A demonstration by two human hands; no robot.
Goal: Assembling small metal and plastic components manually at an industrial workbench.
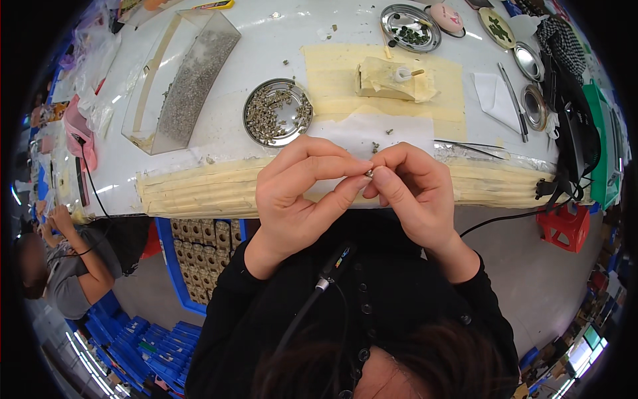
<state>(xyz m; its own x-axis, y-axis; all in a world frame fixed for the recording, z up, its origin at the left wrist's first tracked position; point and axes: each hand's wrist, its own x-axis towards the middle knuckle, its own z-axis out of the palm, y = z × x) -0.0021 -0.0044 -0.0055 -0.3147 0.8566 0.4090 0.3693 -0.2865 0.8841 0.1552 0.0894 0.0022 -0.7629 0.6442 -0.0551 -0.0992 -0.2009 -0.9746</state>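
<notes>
Over the table's front edge, my left hand [306,193] and my right hand [413,189] meet, thumbs and forefingers pinched together. Between the fingertips is a small shiny metal piece [369,173]; most of it is covered, so its exact kind does not show. Just beyond, a few similar small metal pieces [376,147] lie on a white paper sheet [405,132]. To the left of the paper, a round steel dish [308,126] holds many such small pieces. Behind the paper sits a tape-wrapped block [382,85] with a small white pot [403,74] and a stick in it.
A clear plastic bin [149,100] of small grey parts stands at the left. Far right are a steel plate [435,41] with dark green pieces, metal lids [533,103], and tweezers [472,149]. Below the table is a blue crate [174,272]; another person [76,266] sits at left.
</notes>
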